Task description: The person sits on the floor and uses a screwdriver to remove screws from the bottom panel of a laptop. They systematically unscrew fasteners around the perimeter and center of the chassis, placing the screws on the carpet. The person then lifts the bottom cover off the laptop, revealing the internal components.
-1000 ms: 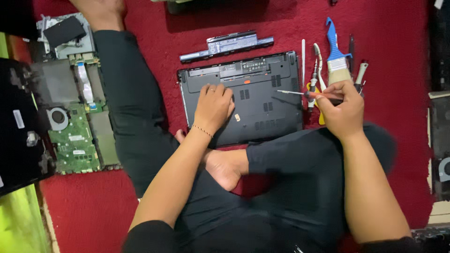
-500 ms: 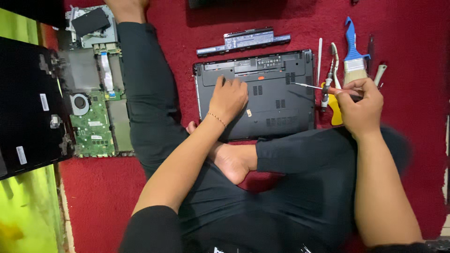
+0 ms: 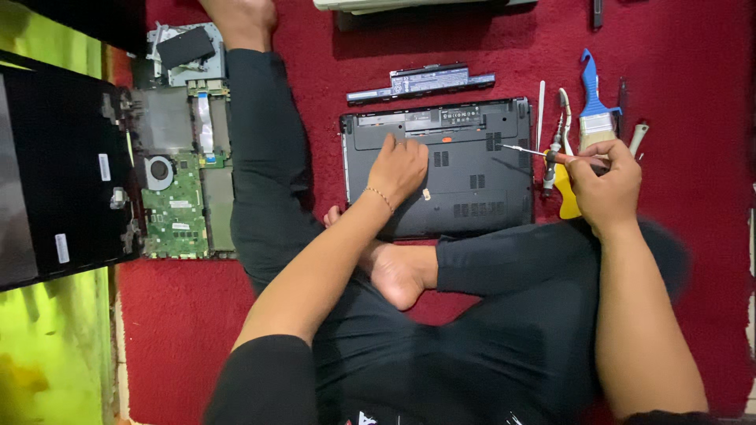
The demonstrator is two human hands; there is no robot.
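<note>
1. At the far left a dismantled laptop (image 3: 169,157) lies open on the red carpet (image 3: 181,330), its green circuit board (image 3: 175,208) and one round fan (image 3: 159,169) exposed; a black lid panel (image 3: 55,173) lies just beside it, at the frame's edge.
2. The person's outstretched leg (image 3: 264,149) in dark trousers runs between that opened machine and the second laptop, separating the two.
3. The left hand (image 3: 400,169) rests palm-down on the upturned black laptop base (image 3: 465,185), fingers slightly spread and flat on the plastic, clamping nothing. A thin bracelet (image 3: 379,197) circles the wrist.
4. This laptop base lies underside up in front of the crossed legs, its near edge against a bare foot (image 3: 398,271). One long black battery (image 3: 421,83) lies just beyond its far edge, apart from it.
5. The right hand (image 3: 605,185) is closed around a screwdriver (image 3: 543,153), fingers wrapped on the handle; the thin shaft points left, its tip at the base's right edge.
6. Beneath and beyond that hand lie loose tools: one blue-handled brush (image 3: 594,110), one yellow tool (image 3: 567,197) partly hidden by the hand, and several slim tools whose count cannot be told.
</note>
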